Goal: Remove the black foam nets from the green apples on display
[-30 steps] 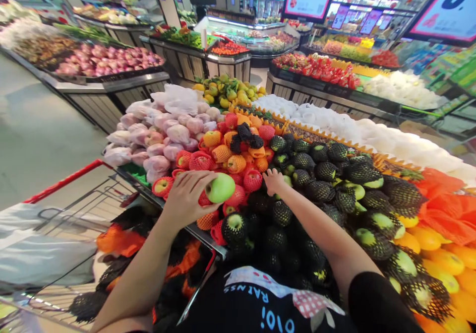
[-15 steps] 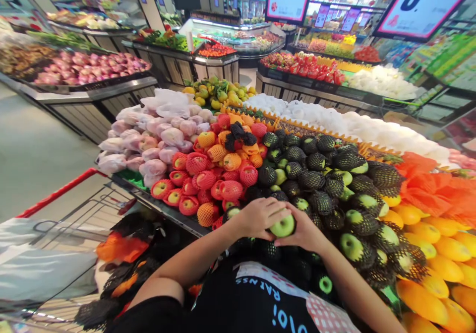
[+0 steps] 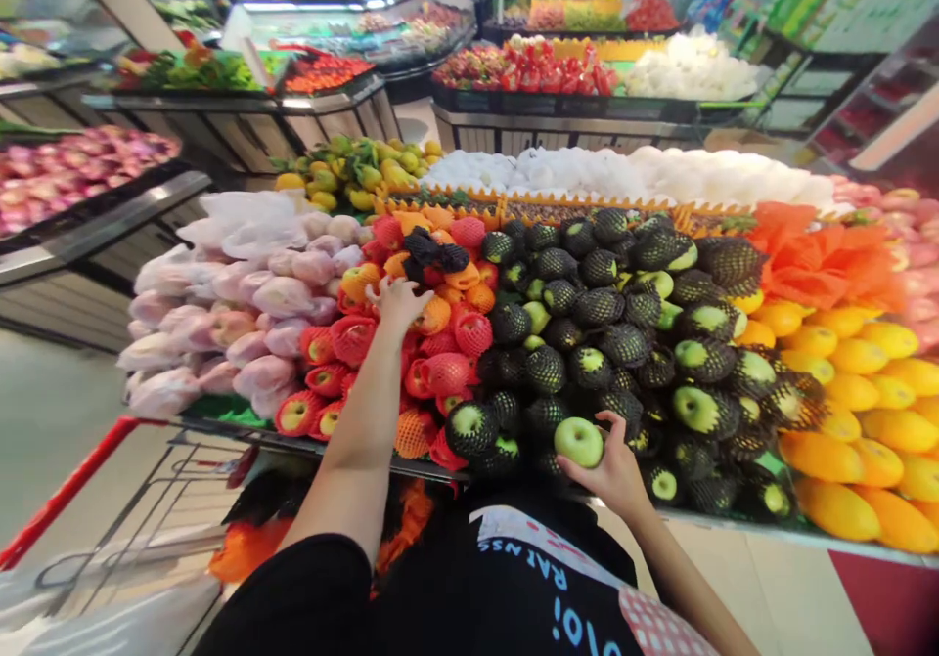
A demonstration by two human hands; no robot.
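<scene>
Yellow mangoes lie right of the display, pink-wrapped fruit left, a red-handled cart below.

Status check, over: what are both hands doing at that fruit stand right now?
Right hand gripping bare green apple at display's front edge. Left hand reaching up among red and orange netted fruit, grip unclear. Nothing blocking either hand.

One camera only, worn on the head — it looks forward and down over the person's chest onto a sloped fruit stand close in front, with further produce counters receding behind. No second view shares the scene.
</scene>
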